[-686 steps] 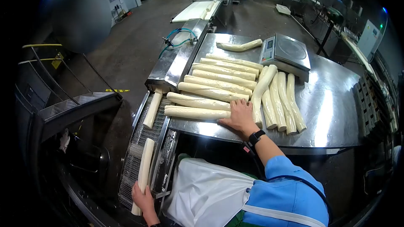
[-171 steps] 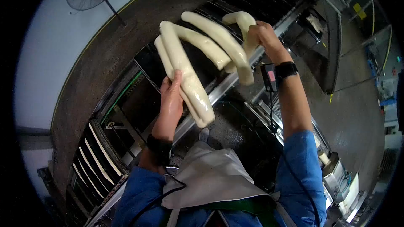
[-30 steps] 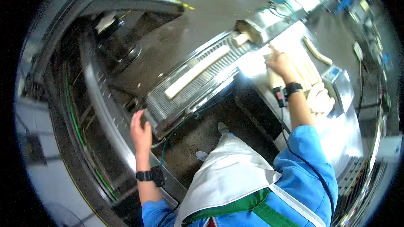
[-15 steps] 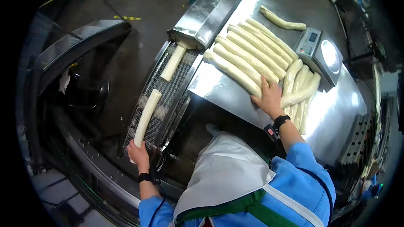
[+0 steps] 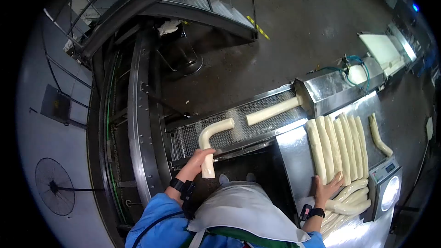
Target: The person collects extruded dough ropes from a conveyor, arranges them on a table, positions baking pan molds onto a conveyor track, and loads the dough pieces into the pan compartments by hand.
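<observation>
My left hand [image 5: 200, 162] is closed round the near part of a pale, dough-like log [image 5: 206, 141]. The log bends: its far end rests over the mesh conveyor [image 5: 184, 143], and its near end hangs past the conveyor's edge. A second pale log [image 5: 272, 111] lies straight on the belt, one end inside the metal machine outlet [image 5: 321, 93]. On the steel table [image 5: 294, 156], my right hand [image 5: 329, 187] lies with fingers spread on the near ends of a row of glossy logs [image 5: 339, 149]. Just below it, more logs [image 5: 351, 205] are piled crosswise.
A digital scale [image 5: 385, 177] stands on the table's right side, with a curved log [image 5: 379, 135] beyond it. Behind the conveyor are metal steps [image 5: 202, 2] and a stool [image 5: 183, 59]. A long metal rail [image 5: 138, 119] runs at left, near a fan [image 5: 55, 186].
The view has turned left. The log in my left hand was nearly straight along the belt; now it is bent, its near end off the side. My right hand stays at the row's ends.
</observation>
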A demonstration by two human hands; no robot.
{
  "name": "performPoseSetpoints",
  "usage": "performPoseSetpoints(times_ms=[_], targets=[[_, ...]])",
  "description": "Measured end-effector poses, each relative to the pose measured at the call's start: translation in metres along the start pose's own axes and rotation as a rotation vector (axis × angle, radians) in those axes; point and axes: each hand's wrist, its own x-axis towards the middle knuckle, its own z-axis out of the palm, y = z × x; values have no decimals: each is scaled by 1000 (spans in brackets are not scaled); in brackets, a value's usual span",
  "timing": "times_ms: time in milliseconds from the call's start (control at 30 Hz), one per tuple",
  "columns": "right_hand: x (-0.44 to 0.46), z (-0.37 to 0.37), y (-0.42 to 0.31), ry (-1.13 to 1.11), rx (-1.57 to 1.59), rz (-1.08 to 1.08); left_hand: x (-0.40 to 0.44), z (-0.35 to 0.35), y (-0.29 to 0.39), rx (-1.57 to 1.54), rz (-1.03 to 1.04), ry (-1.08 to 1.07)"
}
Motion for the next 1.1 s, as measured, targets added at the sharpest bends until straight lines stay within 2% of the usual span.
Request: performPoseSetpoints(times_ms=[33, 67, 133, 167, 233, 300, 333, 367, 400, 467, 500, 533, 567, 600, 633, 667, 700, 733, 767, 800, 833, 867, 933, 967, 1033, 1100], targets=[[2, -5, -6, -14, 32, -8, -18, 19, 17, 15, -11, 51], [4, -9, -15, -2, 35, -15, -3, 11, 12, 45, -71, -146], [5, -43, -66, -226, -324, 141, -14, 32, 28, 216, -132, -282], [7, -56, -92, -303, -377, 122, -26, 46, 43, 260, -151, -430], [-6, -5, -70, -202, -28, -295, -24, 70, 45, 379, -60, -810], [-17, 1, -118, -491, 611, -410, -33, 100, 58, 480, -39, -1077], [-25, -12, -155, -580, 735, -492, -41, 113, 66, 517, 9, -1173], [-25, -36, -188, -624, 676, -650, -41, 123, 71, 444, -34, -1246], [-31, -21, -191, -522, 756, -666, -40, 130, 74, 370, -81, -1316], [-26, -6, -179, -584, 802, -345, -27, 138, 70, -8, -58, -1362], [-19, -17, -174, -488, 705, -300, -27, 142, 73, -162, -52, -1303], [-12, -32, -168, -426, 621, -254, -20, 142, 73, -295, -173, -1231], [0, -36, -150, -418, 552, -270, -7, 141, 71, -269, -85, -1130], [4, -32, -128, -397, 514, -149, 9, 138, 68, -245, -2, -1027], [9, -28, -102, -295, 318, -290, 26, 131, 65, 27, 211, -857], [11, -33, -84, -279, 162, -259, 45, 119, 62, 293, 417, -670], [14, -22, -56, -215, -64, -242, 65, 108, 56, 547, 476, -467], [13, -24, -43, -210, -65, -245, 64, 93, 62, 925, 602, -275], [13, -29, -34, -186, -76, -180, 92, 72, 40, 1102, 787, -66], [12, -32, -24, -164, -87, -115, 93, 60, 38, 1192, 718, 27], [14, -26, -9, -257, -57, -44, 93, 49, 37, 1282, 645, 119], [8, -16, 0, -256, -56, -46, 99, 34, 30, 1281, 645, 121], [6, -8, 3, -145, -65, -119, 107, 16, 16, 1089, 539, 37], [5, -12, -3, -223, -62, -91, 107, 16, 12, 1081, 542, 45], [0, -1, -3, -171, -91, -108, 86, 24, 13, 1411, 556, 187], [1, 5, -3, -156, -178, -80, 83, 27, -2, 1364, 577, 185]])
